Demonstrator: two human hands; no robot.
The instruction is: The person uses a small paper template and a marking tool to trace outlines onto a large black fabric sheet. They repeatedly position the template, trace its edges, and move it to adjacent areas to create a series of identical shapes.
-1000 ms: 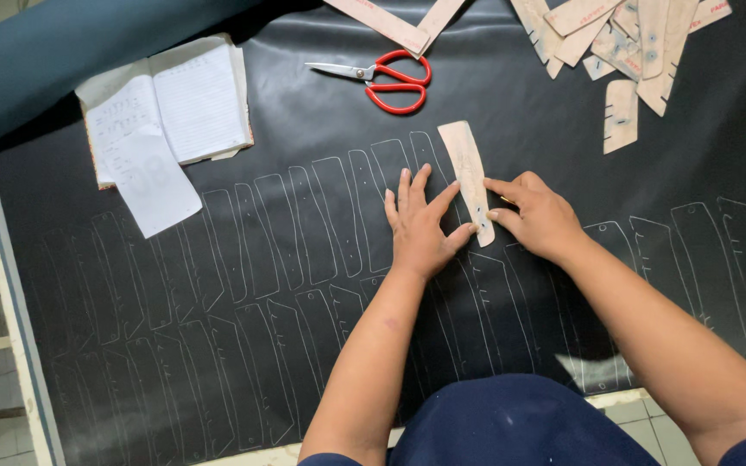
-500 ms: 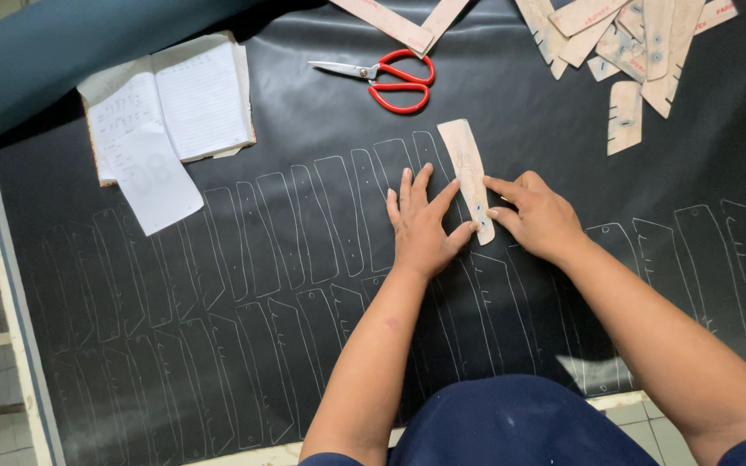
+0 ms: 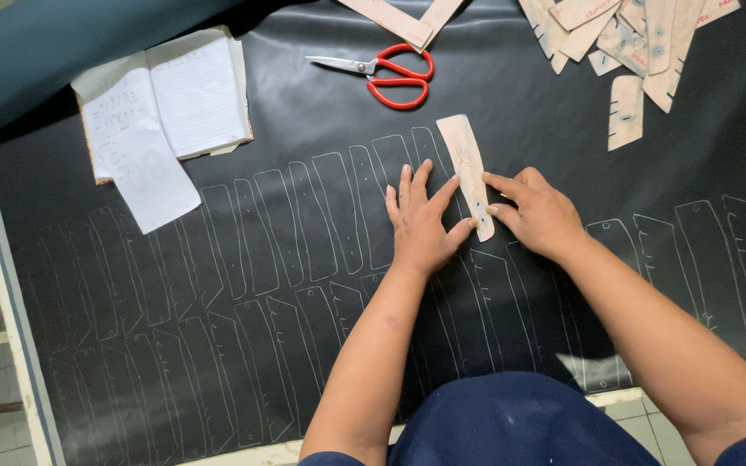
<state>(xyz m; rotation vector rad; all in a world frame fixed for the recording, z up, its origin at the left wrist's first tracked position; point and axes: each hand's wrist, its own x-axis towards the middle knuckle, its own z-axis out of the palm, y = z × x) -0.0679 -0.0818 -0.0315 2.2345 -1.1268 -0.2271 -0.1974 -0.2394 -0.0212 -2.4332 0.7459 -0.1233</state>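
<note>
The left hand (image 3: 420,226) lies flat with fingers spread on the black leather sheet (image 3: 304,112), thumb touching the cardboard template (image 3: 466,168). The right hand (image 3: 537,211) pins the template's lower end, fingers curled together; red-handled scissors (image 3: 382,73) lie well above.

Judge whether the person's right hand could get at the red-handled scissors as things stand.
Probably yes. The right hand rests at the cardboard template, and the red-handled scissors lie beyond it on the black sheet, with nothing else between.

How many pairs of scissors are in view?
1: red-handled metal scissors lying on the black sheet, above the left hand. Others may lie outside the frame.
</note>
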